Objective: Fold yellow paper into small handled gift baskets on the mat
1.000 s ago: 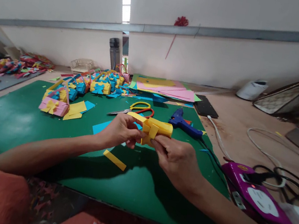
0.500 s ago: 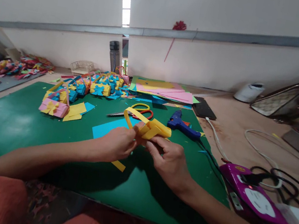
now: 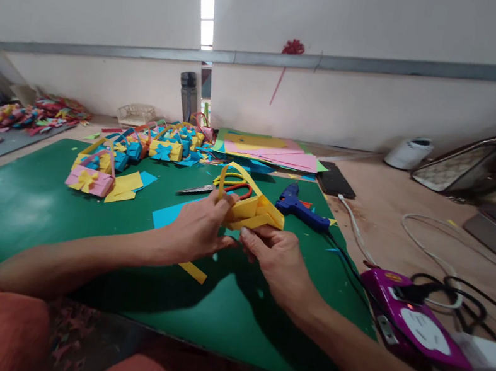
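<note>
Between my two hands, above the green mat point(image 3: 116, 280), is a yellow paper basket point(image 3: 255, 210) with a looped strip handle. My left hand point(image 3: 203, 224) grips its left side near the foot of the handle. The thumb and fingers of my right hand point(image 3: 276, 257) pinch its lower right edge. Scissors point(image 3: 209, 189) with yellow and red handles lie just behind the basket. Partly covered by my left hand, a blue paper sheet point(image 3: 166, 215) rests on the mat. A yellow paper strip point(image 3: 193, 272) lies below my left wrist.
A blue glue gun point(image 3: 301, 209) lies right of the basket, its cord running to a purple power strip point(image 3: 416, 317). Finished paper baskets point(image 3: 90, 180) stand at the left and back. Coloured sheets point(image 3: 268, 151), a phone point(image 3: 336, 180) and a bottle point(image 3: 188, 96) are behind.
The basket has turned in my hands, its handle now standing higher and its flap tilted. My left thumb has stretched out below it. The view has shifted slightly.
</note>
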A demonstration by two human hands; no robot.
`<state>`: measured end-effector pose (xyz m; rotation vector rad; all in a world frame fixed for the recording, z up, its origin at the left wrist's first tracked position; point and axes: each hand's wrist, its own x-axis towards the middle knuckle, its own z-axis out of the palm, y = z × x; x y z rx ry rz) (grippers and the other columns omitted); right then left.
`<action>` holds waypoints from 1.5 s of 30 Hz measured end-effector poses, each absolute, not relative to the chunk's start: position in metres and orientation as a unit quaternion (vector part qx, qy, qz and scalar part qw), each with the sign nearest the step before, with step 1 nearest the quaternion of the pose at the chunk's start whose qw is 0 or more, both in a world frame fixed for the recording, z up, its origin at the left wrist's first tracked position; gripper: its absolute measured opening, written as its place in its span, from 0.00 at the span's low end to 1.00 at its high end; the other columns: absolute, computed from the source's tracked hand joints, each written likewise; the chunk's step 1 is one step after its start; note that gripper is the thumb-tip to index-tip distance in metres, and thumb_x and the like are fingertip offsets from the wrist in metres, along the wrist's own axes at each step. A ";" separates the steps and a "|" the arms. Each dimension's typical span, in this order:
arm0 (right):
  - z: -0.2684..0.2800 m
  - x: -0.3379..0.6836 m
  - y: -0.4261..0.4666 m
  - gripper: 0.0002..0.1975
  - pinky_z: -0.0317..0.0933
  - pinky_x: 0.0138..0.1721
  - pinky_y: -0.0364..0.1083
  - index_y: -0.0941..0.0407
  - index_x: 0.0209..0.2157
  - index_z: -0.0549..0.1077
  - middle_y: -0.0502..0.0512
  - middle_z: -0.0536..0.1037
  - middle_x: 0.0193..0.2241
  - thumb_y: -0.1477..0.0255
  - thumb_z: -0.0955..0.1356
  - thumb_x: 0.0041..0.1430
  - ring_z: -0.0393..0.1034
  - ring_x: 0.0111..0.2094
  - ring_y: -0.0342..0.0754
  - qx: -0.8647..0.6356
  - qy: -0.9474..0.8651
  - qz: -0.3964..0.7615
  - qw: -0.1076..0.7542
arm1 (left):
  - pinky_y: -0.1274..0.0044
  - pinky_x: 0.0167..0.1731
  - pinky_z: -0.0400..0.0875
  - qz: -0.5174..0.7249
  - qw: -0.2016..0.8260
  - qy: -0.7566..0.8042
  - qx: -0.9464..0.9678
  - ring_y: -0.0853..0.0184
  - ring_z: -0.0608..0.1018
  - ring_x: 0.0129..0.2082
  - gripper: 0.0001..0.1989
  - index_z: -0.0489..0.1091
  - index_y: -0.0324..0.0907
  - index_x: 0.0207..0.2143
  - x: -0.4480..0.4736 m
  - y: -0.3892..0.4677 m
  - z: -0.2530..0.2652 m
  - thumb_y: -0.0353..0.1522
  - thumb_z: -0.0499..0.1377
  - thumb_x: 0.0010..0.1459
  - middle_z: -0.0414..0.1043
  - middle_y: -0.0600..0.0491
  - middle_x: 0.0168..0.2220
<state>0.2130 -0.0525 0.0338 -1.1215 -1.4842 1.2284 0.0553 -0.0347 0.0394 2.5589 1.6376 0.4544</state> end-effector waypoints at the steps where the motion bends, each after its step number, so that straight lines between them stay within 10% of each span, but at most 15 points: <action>1: 0.033 0.213 -0.052 0.11 0.50 0.18 0.39 0.58 0.17 0.70 0.44 0.65 0.13 0.69 0.68 0.49 0.55 0.16 0.36 -0.447 -0.587 0.513 0.439 | 0.70 0.33 0.71 0.164 0.032 0.529 0.832 0.55 0.75 0.42 0.29 0.55 0.41 0.53 0.056 -0.035 0.038 0.37 0.60 0.50 0.64 0.43 0.50; 14: 0.018 0.214 -0.050 0.06 0.55 0.18 0.38 0.58 0.28 0.70 0.48 0.72 0.21 0.69 0.65 0.53 0.61 0.17 0.36 -0.431 -0.557 0.633 0.322 | 0.71 0.32 0.72 0.153 -0.081 0.501 0.848 0.59 0.73 0.43 0.19 0.59 0.40 0.50 0.047 -0.029 0.021 0.29 0.50 0.55 0.64 0.44 0.46; 25: 0.031 0.233 -0.049 0.12 0.67 0.41 0.55 0.58 0.43 0.73 0.66 0.72 0.43 0.73 0.64 0.58 0.68 0.45 0.57 -0.379 -0.852 -0.138 0.333 | 0.71 0.34 0.70 0.079 -0.071 0.456 0.884 0.62 0.72 0.36 0.15 0.62 0.41 0.47 0.039 -0.024 0.011 0.29 0.49 0.56 0.66 0.47 0.40; 45: -0.008 0.246 -0.046 0.15 0.70 0.38 0.52 0.62 0.48 0.68 0.68 0.72 0.42 0.76 0.60 0.61 0.69 0.44 0.55 -0.361 -0.882 -0.107 0.282 | 0.63 0.41 0.74 0.214 0.017 0.378 0.901 0.53 0.68 0.52 0.23 0.58 0.39 0.53 0.032 -0.028 -0.007 0.31 0.56 0.56 0.57 0.38 0.55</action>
